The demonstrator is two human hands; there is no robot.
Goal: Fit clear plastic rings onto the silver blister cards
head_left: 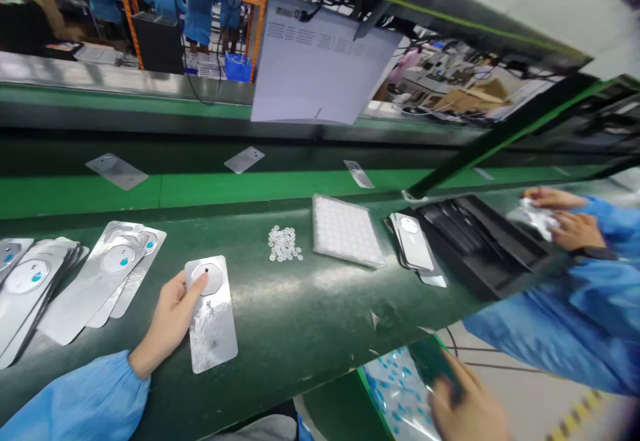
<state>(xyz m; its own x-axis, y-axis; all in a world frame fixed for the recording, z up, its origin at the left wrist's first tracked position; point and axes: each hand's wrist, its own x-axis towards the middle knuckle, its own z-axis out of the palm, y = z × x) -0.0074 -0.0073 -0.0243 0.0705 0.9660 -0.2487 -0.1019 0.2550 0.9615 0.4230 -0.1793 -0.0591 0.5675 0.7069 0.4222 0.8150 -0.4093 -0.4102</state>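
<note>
My left hand (173, 311) grips a flat silver panel (215, 334) by its left edge, the thumb lying on the round white disc (213, 278) near its top. A small dark spot shows beside the thumb tip. At the lower right, my right hand (470, 401) is smeared by motion, so whether its fingers hold anything is unclear. Beside it, below the bench edge, lies a clear plastic sheet or bag (400, 388) dotted with blue pieces. Left of my left hand, similar silver panels (95, 281) lie fanned out, several with blue marks on their discs.
Small white rings (284, 244) lie heaped mid-bench beside a clear tray of white round parts (345, 231). Farther right are stacked panels (416, 244) and a black tray (480, 241). A co-worker's hands (570, 218) hold crinkled silver material. Loose panels (244, 160) lie along the green strip behind.
</note>
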